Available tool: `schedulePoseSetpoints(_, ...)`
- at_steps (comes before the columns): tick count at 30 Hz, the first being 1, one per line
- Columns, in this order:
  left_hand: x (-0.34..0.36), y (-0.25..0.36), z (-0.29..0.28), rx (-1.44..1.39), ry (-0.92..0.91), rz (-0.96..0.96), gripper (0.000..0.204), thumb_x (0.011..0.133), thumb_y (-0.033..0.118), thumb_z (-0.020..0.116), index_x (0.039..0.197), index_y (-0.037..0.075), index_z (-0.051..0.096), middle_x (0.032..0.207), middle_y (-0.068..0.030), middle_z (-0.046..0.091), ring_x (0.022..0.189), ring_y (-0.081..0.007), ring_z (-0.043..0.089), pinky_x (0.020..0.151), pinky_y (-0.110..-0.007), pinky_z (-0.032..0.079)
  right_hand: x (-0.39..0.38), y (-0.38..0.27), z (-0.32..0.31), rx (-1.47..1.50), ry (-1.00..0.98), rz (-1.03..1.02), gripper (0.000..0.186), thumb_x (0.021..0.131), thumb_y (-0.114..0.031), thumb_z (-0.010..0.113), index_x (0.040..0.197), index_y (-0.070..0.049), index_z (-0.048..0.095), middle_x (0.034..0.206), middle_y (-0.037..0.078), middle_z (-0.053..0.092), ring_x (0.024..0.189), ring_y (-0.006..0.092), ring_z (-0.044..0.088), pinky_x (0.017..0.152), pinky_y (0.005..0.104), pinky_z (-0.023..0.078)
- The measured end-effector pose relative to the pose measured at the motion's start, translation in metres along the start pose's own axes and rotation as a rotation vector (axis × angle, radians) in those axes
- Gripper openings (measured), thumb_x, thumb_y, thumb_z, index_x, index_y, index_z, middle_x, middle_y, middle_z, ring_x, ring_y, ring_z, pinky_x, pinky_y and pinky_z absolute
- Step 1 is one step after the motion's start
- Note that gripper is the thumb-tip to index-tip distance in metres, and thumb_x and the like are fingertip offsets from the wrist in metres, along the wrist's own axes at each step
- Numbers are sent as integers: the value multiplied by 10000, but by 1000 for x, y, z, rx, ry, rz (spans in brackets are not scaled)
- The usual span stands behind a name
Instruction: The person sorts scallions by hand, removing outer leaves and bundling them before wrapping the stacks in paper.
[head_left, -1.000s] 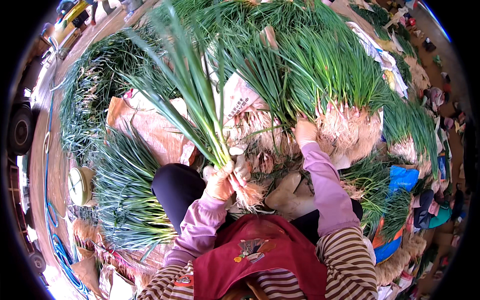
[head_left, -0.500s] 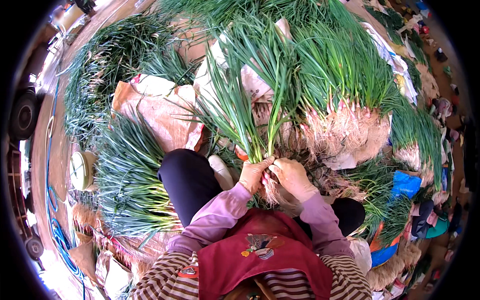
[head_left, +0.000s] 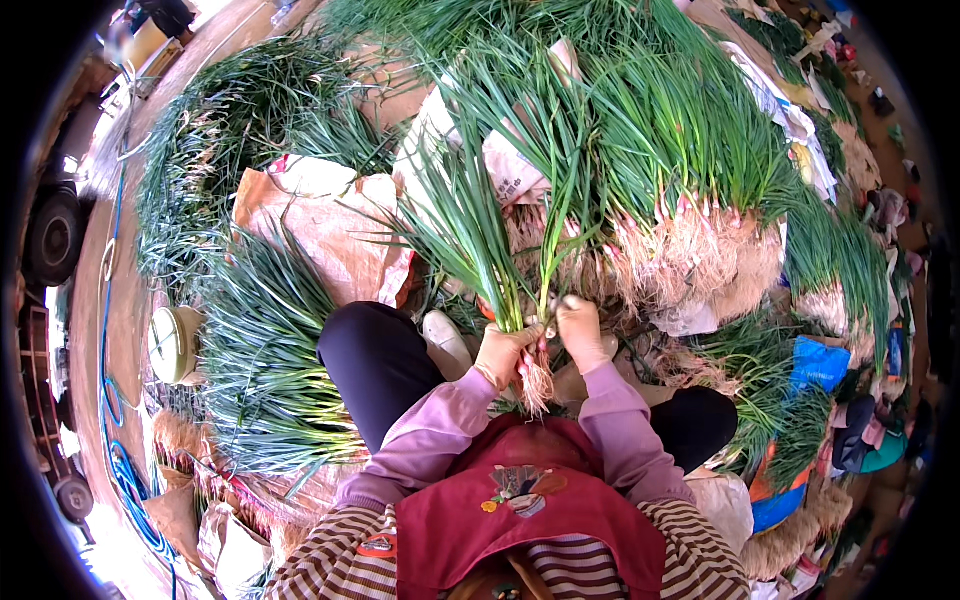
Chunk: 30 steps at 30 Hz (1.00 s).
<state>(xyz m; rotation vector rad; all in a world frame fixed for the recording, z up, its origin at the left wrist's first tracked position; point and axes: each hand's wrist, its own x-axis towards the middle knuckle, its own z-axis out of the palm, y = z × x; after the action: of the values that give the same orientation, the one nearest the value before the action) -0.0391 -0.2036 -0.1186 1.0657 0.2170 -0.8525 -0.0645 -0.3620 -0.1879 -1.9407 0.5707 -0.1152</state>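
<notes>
My left hand [head_left: 505,352] is closed round a small bunch of spring onions [head_left: 487,262], just above their reddish bulbs. The green leaves fan up and away from me, and the pale roots [head_left: 537,385] hang toward my lap. One stalk [head_left: 546,270] stands a little apart on the bunch's right side. Just right of the bunch, my right hand [head_left: 580,335] has its fingers curled together. Whatever may be between those fingers is hidden. Both hands seem to wear thin, pale gloves.
A big heap of spring onions [head_left: 690,140] lies at the far right, roots toward me. Another pile [head_left: 275,370] spreads left of my knee, near a tan sack [head_left: 320,225]. A lidded pale green bucket [head_left: 172,345] and a blue hose [head_left: 125,470] are farther left.
My right hand has moved slightly right and up, away from the bunch and my left hand. The left hand still grips the spring onions, nearly in place.
</notes>
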Motion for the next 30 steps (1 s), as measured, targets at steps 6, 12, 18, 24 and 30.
schedulePoseSetpoints(6,-3,-11,1,127,10,-11,92,773,73,682,732,12,626,557,-30,581,353,-56,451,301,-197,318,-13,4,-20,-1071,-335,-149,159,751,-64,521,767,-12,670,771,178,659,707,319,658,624,420,519)
schedulePoseSetpoints(12,-1,-15,-2,160,-16,-34,121,743,71,712,715,37,599,526,-21,555,351,-55,451,297,-203,318,-24,-24,-57,83,-406,274,314,850,-219,636,1085,-14,602,840,70,651,608,115,541,561,256,457)
schedulePoseSetpoints(18,5,-21,-6,274,1,-90,144,732,83,726,715,34,592,510,-28,551,336,-72,445,298,-215,313,-3,-77,-20,-661,-45,-84,455,739,-403,681,873,19,573,678,194,606,658,327,619,635,408,492)
schedulePoseSetpoints(24,7,-22,-5,322,126,-123,188,750,130,728,664,29,595,513,-48,557,318,-92,430,295,-233,296,-15,-58,-11,-453,67,-19,231,822,-225,578,822,5,594,660,191,605,620,326,613,600,432,484)
schedulePoseSetpoints(30,3,-20,0,195,33,-34,183,778,126,700,662,26,601,498,-39,549,322,-80,434,296,-222,309,-25,16,-6,-364,-135,17,137,796,-100,557,784,17,627,722,189,624,676,276,633,640,374,495)
